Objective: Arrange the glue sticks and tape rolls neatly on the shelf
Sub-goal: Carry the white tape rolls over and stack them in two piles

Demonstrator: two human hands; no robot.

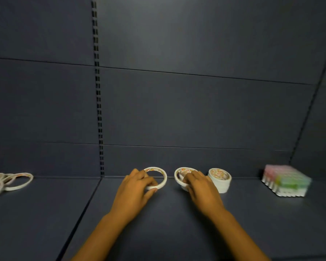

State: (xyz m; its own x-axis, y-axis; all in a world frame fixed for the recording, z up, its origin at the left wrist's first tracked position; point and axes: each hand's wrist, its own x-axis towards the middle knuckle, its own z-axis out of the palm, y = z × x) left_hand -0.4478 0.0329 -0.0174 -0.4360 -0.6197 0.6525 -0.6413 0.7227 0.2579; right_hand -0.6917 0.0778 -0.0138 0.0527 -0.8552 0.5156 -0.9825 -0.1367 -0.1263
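Gripping thin white tape rings at the dark shelf's [158, 223] far edge: our left hand [135, 187] pinches one ring [159, 173], our right hand [200, 187] another [179, 176].

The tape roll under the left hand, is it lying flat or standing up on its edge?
Lying flat. The tape roll shows its round opening facing up, resting on the shelf, while the left hand holds its near rim.
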